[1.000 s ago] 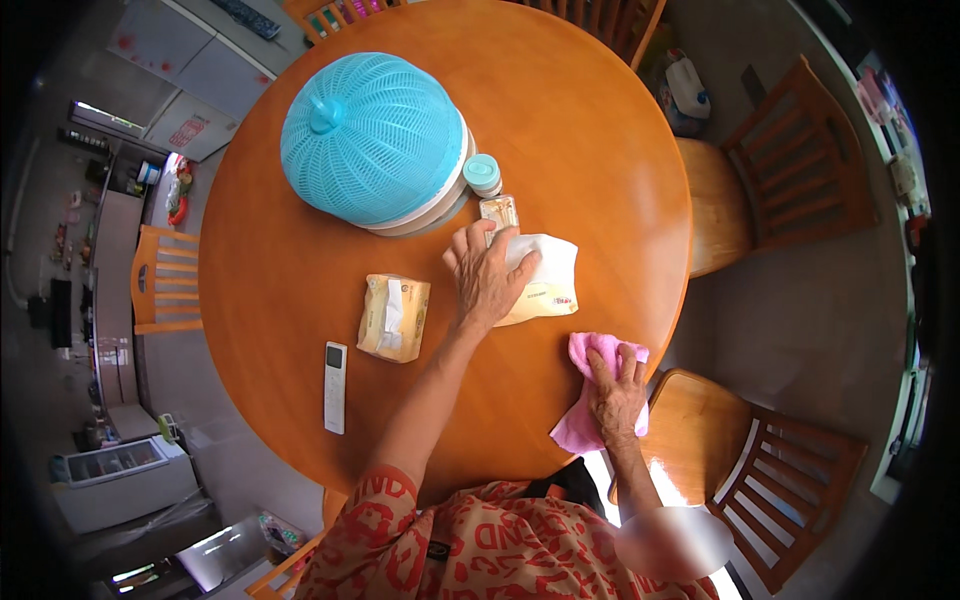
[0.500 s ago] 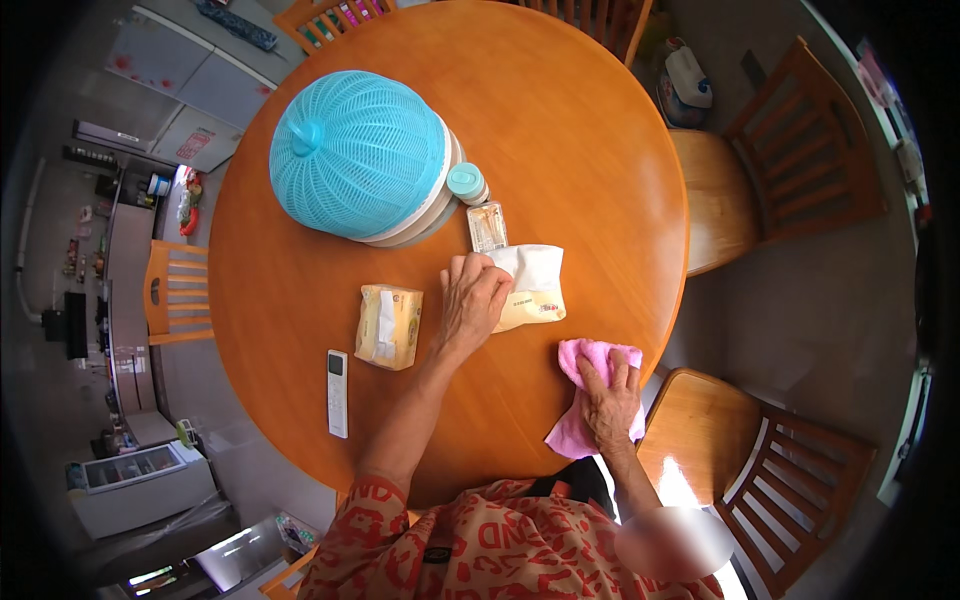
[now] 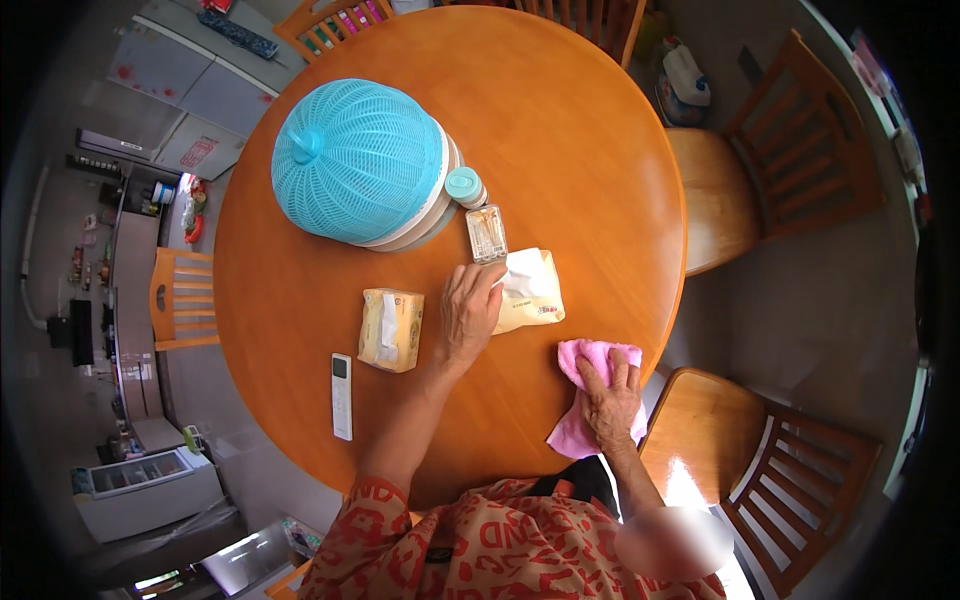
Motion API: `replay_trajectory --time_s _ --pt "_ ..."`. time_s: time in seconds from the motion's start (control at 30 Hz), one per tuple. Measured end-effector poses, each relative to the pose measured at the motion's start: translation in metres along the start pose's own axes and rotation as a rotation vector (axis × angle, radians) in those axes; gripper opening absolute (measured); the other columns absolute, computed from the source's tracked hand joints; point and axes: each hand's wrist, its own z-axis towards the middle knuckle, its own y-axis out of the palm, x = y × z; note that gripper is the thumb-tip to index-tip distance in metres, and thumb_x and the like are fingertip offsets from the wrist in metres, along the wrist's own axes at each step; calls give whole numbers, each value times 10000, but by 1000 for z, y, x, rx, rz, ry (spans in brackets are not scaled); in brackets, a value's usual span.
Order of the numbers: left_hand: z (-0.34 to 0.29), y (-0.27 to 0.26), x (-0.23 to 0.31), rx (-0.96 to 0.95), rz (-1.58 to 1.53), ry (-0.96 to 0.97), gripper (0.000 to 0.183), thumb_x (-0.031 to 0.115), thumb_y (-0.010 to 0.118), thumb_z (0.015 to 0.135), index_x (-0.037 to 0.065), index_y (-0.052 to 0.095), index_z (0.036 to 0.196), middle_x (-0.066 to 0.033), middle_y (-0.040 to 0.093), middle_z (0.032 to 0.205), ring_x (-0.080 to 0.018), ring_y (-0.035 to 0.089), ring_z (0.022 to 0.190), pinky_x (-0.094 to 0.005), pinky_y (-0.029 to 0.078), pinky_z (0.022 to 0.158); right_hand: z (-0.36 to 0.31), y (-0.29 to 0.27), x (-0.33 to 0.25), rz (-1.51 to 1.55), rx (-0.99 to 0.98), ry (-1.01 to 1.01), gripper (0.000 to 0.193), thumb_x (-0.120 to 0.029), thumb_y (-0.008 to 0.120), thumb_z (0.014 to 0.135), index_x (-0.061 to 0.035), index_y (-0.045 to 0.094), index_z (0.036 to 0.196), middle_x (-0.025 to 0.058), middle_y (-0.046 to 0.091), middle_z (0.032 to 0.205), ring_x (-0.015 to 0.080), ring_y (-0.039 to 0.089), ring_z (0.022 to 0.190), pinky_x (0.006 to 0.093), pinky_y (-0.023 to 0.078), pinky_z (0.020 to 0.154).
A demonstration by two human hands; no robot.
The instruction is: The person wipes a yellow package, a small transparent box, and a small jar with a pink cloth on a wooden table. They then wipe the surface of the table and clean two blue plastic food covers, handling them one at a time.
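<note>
Beside the middle of the round table [image 3: 590, 200], my left hand [image 3: 470, 312] has its fingers bent at the left edge of a soft yellow tissue pack [image 3: 530, 309]. A crumpled white tissue [image 3: 523, 273] shows at the pack's opening. My fingertips come close to a small clear box [image 3: 487, 234] of thin sticks, just beyond them. To the right, my right hand [image 3: 608, 405] presses on a bunched pink cloth [image 3: 572, 432] at the table's edge, fingers curled over it. A second yellow tissue pack [image 3: 391, 330] stands left of my left wrist.
A blue mesh food cover [image 3: 360, 160] takes up the far left of the table, with a small lidded jar [image 3: 465, 186] against it. A white remote control [image 3: 342, 397] lies near the left edge. Wooden chairs [image 3: 705, 435] surround the table.
The white tissue lay smooth over the pack's upper part; now it is crumpled at the opening. My left hand has drawn back slightly toward me. My right hand and the cloth stay put.
</note>
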Motion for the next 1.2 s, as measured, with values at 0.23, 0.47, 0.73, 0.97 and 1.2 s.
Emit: replay_trajectory --time_s 0.23,0.47,0.73,0.97,1.2 --pt "-19 1 11 -84 41 21 208 67 713 730 77 653 930 -42 577 951 -260 521 921 -396 430 766 1 -2 0 -8 -17 -1 446 -182 695 710 -261 671 1148 150 491 1242 365 490 1051 471 459 851" --pt "-18 1 -1 -382 -126 -89 185 213 742 766 65 646 824 -43 530 985 -252 472 963 -403 373 819 1 -3 -1 7 -23 5 452 -181 702 703 -262 672 1147 150 491 1247 363 489 1056 469 452 866" --pt "-29 7 24 -140 26 -97 170 178 747 765 84 663 879 -123 500 1202 -348 427 1157 -498 313 934 1 -4 -1 11 -19 8 501 -169 708 672 -265 664 1162 148 490 1240 357 487 1045 466 452 861" --pt "-44 36 -3 -120 149 221 204 154 726 775 78 650 948 -171 416 1397 -435 344 1307 -597 273 1016 -2 2 0 6 6 1 539 -165 714 656 -272 652 1180 149 490 1238 355 483 1056 467 453 865" --pt "-37 15 15 -330 238 175 702 560 778 638 111 555 1129 -294 245 1483 -494 276 1317 -624 264 996 -4 1 1 -4 12 8 537 -171 722 663 -288 649 1182 145 492 1252 349 483 1077 470 454 870"
